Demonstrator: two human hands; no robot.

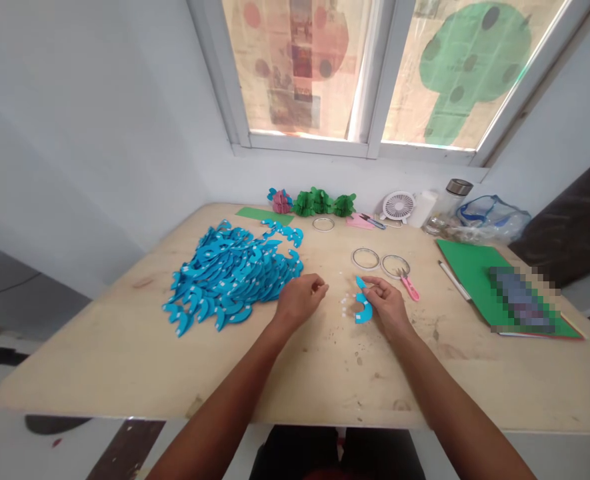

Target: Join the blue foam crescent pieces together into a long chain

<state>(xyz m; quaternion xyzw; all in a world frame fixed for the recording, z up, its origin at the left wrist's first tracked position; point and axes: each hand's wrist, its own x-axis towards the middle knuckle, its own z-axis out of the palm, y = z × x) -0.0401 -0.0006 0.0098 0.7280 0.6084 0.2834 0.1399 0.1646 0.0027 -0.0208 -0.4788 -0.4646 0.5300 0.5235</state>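
My right hand (387,303) is closed on a curved blue paper cutout (362,303), which it holds just above the wooden table (325,373). My left hand (302,298) is loosely closed with the fingertips pinched together; whatever is in them is too small to make out. It sits beside the right edge of a big pile of blue cutouts (232,273). Small white bits (345,303) lie on the table between my hands.
Two tape rings (365,258) and pink-handled scissors (409,285) lie just beyond my right hand. Green paper sheets (495,287) sit at the right. Along the back wall stand green and pink paper decorations (319,202), a small white fan (397,205), a jar (449,203) and a plastic bag (492,217).
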